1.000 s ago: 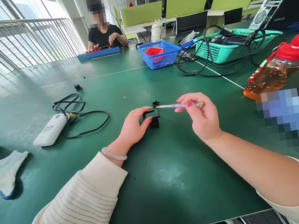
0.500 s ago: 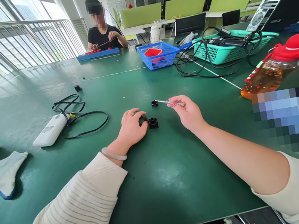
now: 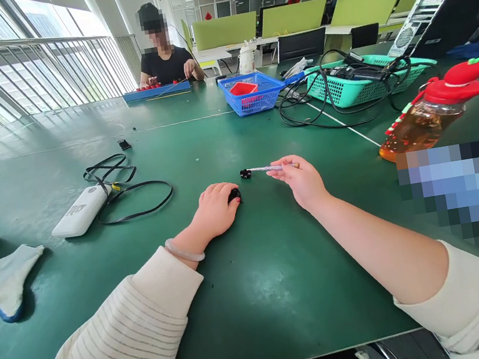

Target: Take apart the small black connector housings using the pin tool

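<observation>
My left hand (image 3: 215, 209) rests low over the green table (image 3: 262, 321), its fingers closed around a black part (image 3: 234, 195) that is mostly hidden under them. In my right hand (image 3: 307, 181) a small screwdriver (image 3: 260, 169) with a clear handle is pinched between thumb and fingers. The screwdriver points left, and its tip meets a small black piece (image 3: 245, 173). Whether that piece touches the table, I cannot tell. It sits just beyond the left fingertips.
To the left lie a white power bank (image 3: 83, 211) with a black cable (image 3: 153, 208) and a glove (image 3: 13, 276). Blue basket (image 3: 252, 103), teal basket (image 3: 335, 91) with cables and a red-lidded bottle (image 3: 430, 119) stand right. Across the table sits a person (image 3: 166, 63).
The square black part that lay beside my left hand no longer shows separately; my left fingers now close around a black part there. The small black piece and screwdriver tip shifted slightly left and nearer.
</observation>
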A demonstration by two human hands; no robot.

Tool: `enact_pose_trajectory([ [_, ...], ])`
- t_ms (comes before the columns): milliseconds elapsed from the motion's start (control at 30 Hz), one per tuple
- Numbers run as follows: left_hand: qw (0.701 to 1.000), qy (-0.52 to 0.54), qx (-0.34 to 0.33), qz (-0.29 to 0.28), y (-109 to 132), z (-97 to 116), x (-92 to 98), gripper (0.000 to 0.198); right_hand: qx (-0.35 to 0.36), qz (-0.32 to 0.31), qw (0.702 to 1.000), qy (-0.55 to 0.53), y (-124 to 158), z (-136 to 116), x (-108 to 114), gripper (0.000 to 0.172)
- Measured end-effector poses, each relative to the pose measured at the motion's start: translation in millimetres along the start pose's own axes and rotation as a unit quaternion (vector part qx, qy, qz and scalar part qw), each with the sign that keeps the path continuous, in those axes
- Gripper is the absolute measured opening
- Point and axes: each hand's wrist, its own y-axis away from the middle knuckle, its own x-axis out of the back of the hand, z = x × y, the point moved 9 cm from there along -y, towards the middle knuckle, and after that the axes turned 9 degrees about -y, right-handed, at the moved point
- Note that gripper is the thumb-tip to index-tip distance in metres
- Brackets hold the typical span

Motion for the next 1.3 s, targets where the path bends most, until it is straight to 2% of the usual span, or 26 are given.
enact_pose_trajectory([
  [100,0.999,0.001,0.045,0.001,2,-9,4.6,0.051,-0.014,-0.003,0.999,-0.035,4,-2,-1,0.014],
  [167,0.999,0.008,0.035,-0.008,4,-6,4.9,0.065,-0.007,0.015,0.997,-0.077,4,-5,2,0.016],
  [233,1.0,0.016,0.002,-0.019,5,1,4.1,0.069,0.008,0.05,0.991,-0.123,3,-8,10,0.016],
  [367,0.999,0.016,-0.035,-0.027,6,11,3.4,0.053,-0.003,0.114,0.979,-0.167,0,-5,25,0.018],
  [467,0.998,0.025,-0.046,-0.029,8,23,2.7,0.039,-0.006,0.133,0.976,-0.173,-2,-1,30,0.019],
  [600,0.999,0.014,-0.047,-0.017,14,51,0.4,0.022,0.0,0.109,0.98,-0.165,-6,2,27,0.017],
  [733,0.998,-0.001,-0.058,-0.016,24,79,-3.6,0.017,-0.022,0.044,0.987,-0.151,-10,8,20,0.014],
  [867,0.997,0.017,-0.063,-0.03,42,86,-1.2,0.015,-0.026,0.017,0.987,-0.156,-12,8,21,0.016],
  [967,0.998,0.02,-0.058,-0.034,63,68,7.8,0.016,-0.041,0.009,0.986,-0.159,-11,9,21,0.016],
  [1067,0.998,0.018,-0.055,-0.037,87,31,21.4,0.018,-0.056,0.008,0.986,-0.158,-7,10,20,0.013],
  [1200,0.999,0.007,-0.02,-0.038,116,-43,46.1,0.026,-0.072,0.0,0.986,-0.152,-1,9,17,0.011],
  [1300,0.998,-0.007,0.05,-0.021,134,-104,68.0,0.032,-0.075,-0.004,0.986,-0.147,2,9,16,0.01],
])
